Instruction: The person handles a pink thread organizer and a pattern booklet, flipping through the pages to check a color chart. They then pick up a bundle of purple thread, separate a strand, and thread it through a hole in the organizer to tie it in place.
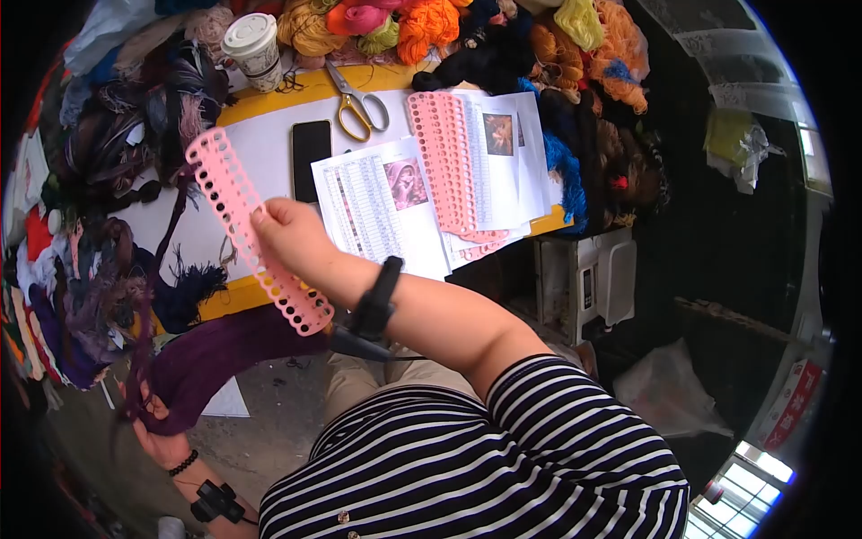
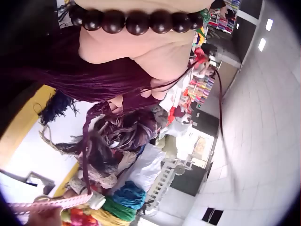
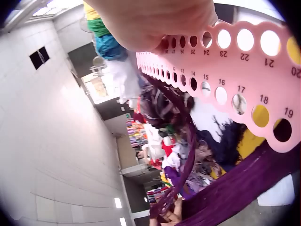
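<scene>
My right hand (image 1: 301, 241) (image 3: 160, 21) pinches the long pink card (image 1: 230, 190) (image 3: 211, 63), numbered beside its two rows of holes, near its middle edge. A thick dark purple thread hank (image 1: 220, 359) (image 2: 94, 77) (image 3: 240, 186) hangs below the table edge. At the lower left, my left hand (image 1: 163, 440) (image 2: 141, 52) (image 3: 174, 214) grips its end, with fingers curled round the strands. One thinner purple strand (image 1: 176, 220) (image 3: 190, 141) runs from the card's far end down to the left hand. The palm side is partly hidden by thread.
Printed sheets (image 1: 359, 207), more pink cards (image 1: 440, 162), scissors (image 1: 359, 108) and a black phone (image 1: 312, 153) lie on the table (image 1: 251, 110). A lidded cup (image 1: 254, 54) stands at the back. Coloured yarn heaps (image 1: 162, 108) line the left and far sides.
</scene>
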`<state>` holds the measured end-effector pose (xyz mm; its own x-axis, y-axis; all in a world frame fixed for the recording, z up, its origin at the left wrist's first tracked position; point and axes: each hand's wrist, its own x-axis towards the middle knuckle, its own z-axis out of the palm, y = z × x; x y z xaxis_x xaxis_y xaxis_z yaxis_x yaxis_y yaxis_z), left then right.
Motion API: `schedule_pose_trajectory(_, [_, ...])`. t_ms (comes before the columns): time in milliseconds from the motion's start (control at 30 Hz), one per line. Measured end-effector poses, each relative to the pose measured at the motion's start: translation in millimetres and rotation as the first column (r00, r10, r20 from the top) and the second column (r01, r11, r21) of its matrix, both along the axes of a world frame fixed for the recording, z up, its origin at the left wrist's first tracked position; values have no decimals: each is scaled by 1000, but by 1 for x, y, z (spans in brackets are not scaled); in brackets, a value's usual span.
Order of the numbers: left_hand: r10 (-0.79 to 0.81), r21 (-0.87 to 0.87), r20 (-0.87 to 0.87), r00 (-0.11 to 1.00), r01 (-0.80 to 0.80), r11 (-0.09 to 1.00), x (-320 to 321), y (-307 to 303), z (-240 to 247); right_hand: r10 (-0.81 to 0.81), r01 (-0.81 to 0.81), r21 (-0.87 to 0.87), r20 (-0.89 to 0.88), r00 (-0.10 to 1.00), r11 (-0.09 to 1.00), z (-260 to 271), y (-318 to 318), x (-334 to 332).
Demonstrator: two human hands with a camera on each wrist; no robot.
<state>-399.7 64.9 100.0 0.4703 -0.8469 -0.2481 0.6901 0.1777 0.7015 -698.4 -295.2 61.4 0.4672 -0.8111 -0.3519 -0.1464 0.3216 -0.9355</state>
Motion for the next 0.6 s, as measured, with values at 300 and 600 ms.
schedule_pose_trajectory(300, [172,351,-5,985,-160,922,-68,-21,23,43,-40,15,-343,938,999,-114,34,-2])
schedule_pose_trajectory(600, [-121,319,-218,968,188,929,-88,-10,42,507,-612,-310,-357,784,728,-10,73,-34])
